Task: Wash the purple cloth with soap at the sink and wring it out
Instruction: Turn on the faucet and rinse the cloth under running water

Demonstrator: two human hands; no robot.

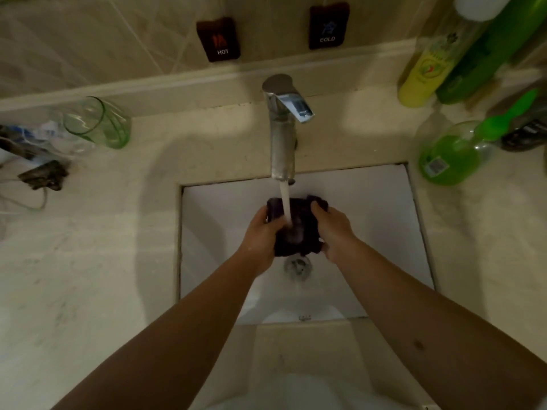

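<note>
The dark purple cloth (pixel 299 224) is held bunched over the white sink (pixel 370 232), just above the drain (pixel 298 266). Water runs from the chrome faucet (pixel 282 128) straight onto the middle of the cloth. My left hand (pixel 260 238) grips the cloth's left edge, fingers curled round it. My right hand (pixel 333 230) grips its right edge the same way. A round bottle of green liquid soap (pixel 450 158) stands on the counter to the right of the sink.
A green-tinted glass (pixel 97 122) and some cables and small clutter (pixel 38 167) lie on the left counter. Yellow and green bottles (pixel 426 72) stand at the back right. HOT (pixel 219 39) and COLD (pixel 327 26) tags hang on the tiled wall.
</note>
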